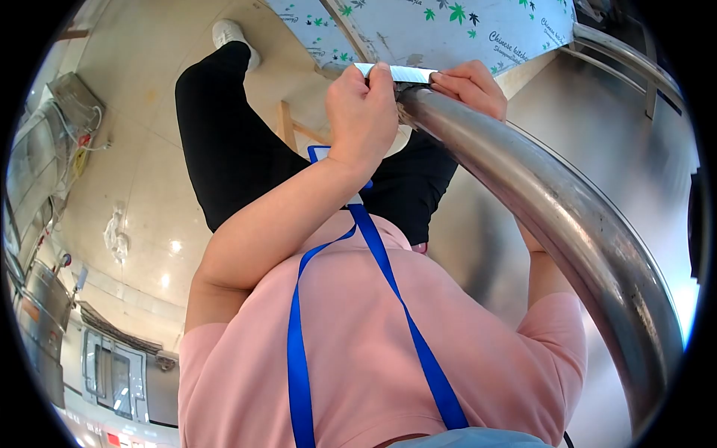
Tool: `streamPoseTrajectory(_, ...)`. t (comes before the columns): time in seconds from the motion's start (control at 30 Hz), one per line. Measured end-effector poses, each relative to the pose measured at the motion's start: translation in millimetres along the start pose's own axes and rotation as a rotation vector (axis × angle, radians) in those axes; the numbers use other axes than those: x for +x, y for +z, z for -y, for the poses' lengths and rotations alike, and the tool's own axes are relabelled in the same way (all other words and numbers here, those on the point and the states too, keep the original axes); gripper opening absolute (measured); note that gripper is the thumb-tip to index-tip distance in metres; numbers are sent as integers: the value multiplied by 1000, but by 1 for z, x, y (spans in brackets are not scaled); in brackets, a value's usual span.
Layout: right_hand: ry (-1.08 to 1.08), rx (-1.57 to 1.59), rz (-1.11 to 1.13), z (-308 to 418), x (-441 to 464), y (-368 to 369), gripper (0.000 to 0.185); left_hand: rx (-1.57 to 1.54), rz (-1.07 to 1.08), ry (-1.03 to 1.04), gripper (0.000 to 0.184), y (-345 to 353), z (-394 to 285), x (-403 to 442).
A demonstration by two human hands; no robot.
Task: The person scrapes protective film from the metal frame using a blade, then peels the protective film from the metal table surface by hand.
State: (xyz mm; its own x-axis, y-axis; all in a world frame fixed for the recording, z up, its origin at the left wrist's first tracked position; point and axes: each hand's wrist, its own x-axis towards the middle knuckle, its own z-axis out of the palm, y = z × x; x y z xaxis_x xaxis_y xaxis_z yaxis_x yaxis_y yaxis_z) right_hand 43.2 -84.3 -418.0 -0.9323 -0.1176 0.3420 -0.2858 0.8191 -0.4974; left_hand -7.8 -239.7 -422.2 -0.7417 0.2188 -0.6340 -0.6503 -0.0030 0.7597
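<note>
A short white strip (411,74) is stretched between my two hands, across the far end of a thick curved metal tube (515,168). My left hand (362,112) is closed with its thumb up, gripping the strip's left end. At the other end, the fingers of my right hand (474,88) pinch the strip, just beyond the tube. The strip's underside and its contact with the tube cannot be made out.
A panel with printed film (448,30) stands just beyond my hands. Thinner metal tubes (612,45) curve at the upper right. My legs (231,134) are spread below my hands, near a wooden leg (286,123). Metal equipment (45,299) lines the left side.
</note>
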Motion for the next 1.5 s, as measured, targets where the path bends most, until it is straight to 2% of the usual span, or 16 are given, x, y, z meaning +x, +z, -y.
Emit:
streamPoseTrajectory(0.1, 61, 32, -11, 0, -2, 0, 20, 15, 0, 31, 31, 0, 2, 0)
streamPoseTrajectory(0.23, 39, 1, -20, -1, -3, -1, 20, 48, -4, 93, 31, 1, 8, 0)
streamPoseTrajectory(0.33, 60, 3, -16, 2, -1, 0, 21, -13, 8, -1, 28, 0, 8, -2)
streamPoseTrajectory(0.6, 130, 14, -62, 2, -3, 4, 18, -53, -4, 4, 28, 1, 6, -3)
streamPoseTrajectory(0.7, 113, -93, -17, -11, 14, 2, 18, -56, 10, -19, 29, 2, 4, -5)
streamPoseTrajectory(0.83, 125, -71, -34, 3, 2, 0, 19, 9, 30, -6, 31, -4, -2, -7)
streamPoseTrajectory(0.9, 89, -46, -26, 10, -5, -5, 22, -57, 67, -44, 30, -8, 2, -13)
streamPoseTrajectory(0.93, 150, 20, -29, 11, -8, -4, 19, -88, 89, -66, 30, -11, 4, -15)
streamPoseTrajectory(1.07, 2, -19, -22, 8, 1, 1, 21, -120, 63, -172, 27, -12, -2, -16)
streamPoseTrajectory(1.23, -31, -26, -90, 0, 4, 10, 22, -166, 49, -120, 27, -12, -2, -7)
streamPoseTrajectory(1.33, -43, -34, -28, -2, 3, 8, 24, -136, 42, -80, 27, -11, -1, -3)
streamPoseTrajectory(1.5, -57, 0, -47, -6, 3, 7, 24, -66, -3, 20, 28, -8, 5, -1)
